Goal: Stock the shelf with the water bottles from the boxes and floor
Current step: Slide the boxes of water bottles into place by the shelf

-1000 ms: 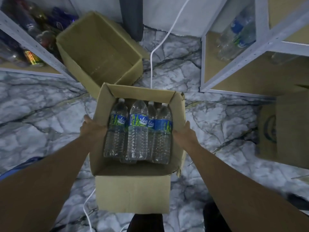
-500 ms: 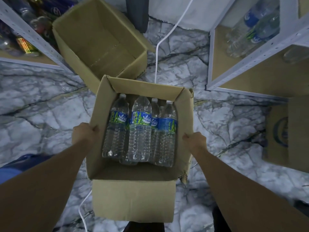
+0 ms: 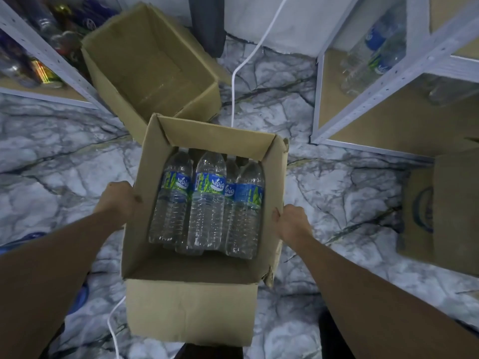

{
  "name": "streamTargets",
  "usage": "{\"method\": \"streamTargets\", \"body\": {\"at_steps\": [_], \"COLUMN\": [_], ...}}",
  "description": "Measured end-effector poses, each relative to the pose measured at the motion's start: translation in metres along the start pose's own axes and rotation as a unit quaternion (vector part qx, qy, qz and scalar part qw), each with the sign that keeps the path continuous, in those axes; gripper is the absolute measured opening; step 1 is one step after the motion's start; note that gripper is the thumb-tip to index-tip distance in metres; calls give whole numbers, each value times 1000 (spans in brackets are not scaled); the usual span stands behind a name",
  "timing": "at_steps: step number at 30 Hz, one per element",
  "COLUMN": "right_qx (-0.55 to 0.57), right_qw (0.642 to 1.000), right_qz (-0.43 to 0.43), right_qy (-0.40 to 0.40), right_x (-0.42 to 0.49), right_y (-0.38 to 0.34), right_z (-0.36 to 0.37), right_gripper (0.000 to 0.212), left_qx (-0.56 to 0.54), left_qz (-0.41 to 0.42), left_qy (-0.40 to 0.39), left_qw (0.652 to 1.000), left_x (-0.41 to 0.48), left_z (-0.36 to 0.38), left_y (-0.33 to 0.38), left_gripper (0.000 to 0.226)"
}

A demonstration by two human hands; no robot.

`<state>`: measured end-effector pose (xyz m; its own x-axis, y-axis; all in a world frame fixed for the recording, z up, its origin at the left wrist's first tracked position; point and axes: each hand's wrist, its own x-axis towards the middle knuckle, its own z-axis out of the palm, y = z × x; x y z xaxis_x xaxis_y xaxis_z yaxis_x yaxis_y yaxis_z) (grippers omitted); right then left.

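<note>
While left hand [image 3: 118,203], right hand [image 3: 291,224] clamp side walls, box [image 3: 191,307] of water bottles [image 3: 207,203] has risen; shelf [image 3: 375,120] right of box likely next.

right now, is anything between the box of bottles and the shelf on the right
Nothing visible does. Only bare floor lies between the box and the near corner of the right shelf. Another cardboard box stands further right along its front, and a white cable runs left of that corner.
</note>
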<state>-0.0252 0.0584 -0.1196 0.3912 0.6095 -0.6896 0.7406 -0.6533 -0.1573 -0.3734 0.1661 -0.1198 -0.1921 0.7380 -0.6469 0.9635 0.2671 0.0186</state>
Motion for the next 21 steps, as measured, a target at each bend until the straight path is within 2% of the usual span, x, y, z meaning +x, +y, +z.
{"method": "streamTargets", "body": {"at_steps": [7, 11, 16, 21], "right_qx": [-18, -39, -36, -26], "right_qw": [1000, 999, 999, 999], "right_qz": [-10, 1, 14, 19], "right_qy": [-2, -4, -5, 8], "right_x": [7, 5, 4, 10], "right_y": [29, 64, 117, 167], "right_z": [-27, -45, -71, -109], "right_gripper": [35, 37, 40, 42], "left_qx": [34, 55, 85, 77], "left_qz": [11, 40, 75, 101], "left_qy": [-33, -44, -56, -47], "left_qw": [999, 997, 992, 991], "left_x": [-28, -49, -73, -89], "left_z": [10, 16, 20, 34], "left_y": [32, 65, 121, 174], "left_gripper": [32, 35, 28, 46]}}
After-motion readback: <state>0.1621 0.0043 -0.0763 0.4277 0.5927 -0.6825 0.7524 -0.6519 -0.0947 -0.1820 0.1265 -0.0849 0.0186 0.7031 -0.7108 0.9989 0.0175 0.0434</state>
